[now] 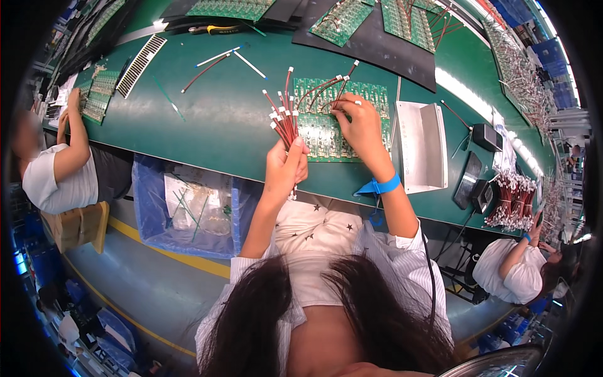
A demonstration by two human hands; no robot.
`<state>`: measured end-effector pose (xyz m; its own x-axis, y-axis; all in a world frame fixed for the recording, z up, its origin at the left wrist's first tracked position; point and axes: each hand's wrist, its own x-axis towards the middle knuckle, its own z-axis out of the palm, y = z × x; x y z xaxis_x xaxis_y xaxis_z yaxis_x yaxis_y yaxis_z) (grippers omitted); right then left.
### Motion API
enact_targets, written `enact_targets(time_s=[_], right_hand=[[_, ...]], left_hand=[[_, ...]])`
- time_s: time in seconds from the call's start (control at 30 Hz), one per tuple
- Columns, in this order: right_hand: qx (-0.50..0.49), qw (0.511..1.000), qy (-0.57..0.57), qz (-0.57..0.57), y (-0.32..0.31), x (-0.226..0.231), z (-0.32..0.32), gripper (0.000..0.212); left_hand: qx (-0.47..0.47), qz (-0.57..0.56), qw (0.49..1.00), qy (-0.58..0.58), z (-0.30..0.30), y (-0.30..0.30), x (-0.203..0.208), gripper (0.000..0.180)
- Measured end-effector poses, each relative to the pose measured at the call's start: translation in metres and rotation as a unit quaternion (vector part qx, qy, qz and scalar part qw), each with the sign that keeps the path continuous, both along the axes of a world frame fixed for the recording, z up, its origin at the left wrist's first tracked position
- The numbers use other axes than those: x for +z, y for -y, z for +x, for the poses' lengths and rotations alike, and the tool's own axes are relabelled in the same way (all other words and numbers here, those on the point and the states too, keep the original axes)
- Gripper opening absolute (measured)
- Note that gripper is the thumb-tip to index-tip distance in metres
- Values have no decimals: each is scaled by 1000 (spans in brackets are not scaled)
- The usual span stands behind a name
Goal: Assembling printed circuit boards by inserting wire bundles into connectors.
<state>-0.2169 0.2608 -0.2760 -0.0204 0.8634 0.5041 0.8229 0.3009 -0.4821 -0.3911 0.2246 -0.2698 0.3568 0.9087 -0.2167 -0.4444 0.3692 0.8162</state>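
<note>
A bunch of red and black wires with white plugs (pixel 286 122) stands up out of my left hand (pixel 286 166), whose fingers are wrapped round it at the table's front edge. Beside it lies a green circuit board panel (pixel 320 143), with several wired plugs standing along its upper part. My right hand (pixel 361 125) is over the panel's right half, thumb and fingertips pinched at a dark red wire (pixel 335 105). The wire's lower end is hidden by the fingers. A blue wrist strap (pixel 381 186) circles my right wrist.
Right of the panel stands a white metal tray (pixel 422 151). Farther right are a black box (pixel 487 137) and bundled wires (pixel 512 201). More boards lie on a black mat (pixel 402 63). A blue-lined bin (pixel 188 242) stands below the table's edge. Co-workers sit at both sides.
</note>
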Motion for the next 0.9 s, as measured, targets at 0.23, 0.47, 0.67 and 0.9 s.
enact_targets(time_s=[0.23, 0.47, 0.67, 0.9], right_hand=[[-4, 1000, -9, -14, 10, 1, 8, 9], [27, 852, -489, -186, 67, 92, -1, 17], [-11, 859, -507, -71, 76, 99, 8, 16], [59, 867, -487, -85, 112, 82, 4, 11]], left_hand=[[-84, 50, 995, -1, -10, 15, 15, 19], [-228, 81, 964, -112, -12, 26, 24, 18], [-236, 81, 967, -53, 1, 29, 26, 23], [-23, 40, 994, 99, 4, 23, 32, 25]])
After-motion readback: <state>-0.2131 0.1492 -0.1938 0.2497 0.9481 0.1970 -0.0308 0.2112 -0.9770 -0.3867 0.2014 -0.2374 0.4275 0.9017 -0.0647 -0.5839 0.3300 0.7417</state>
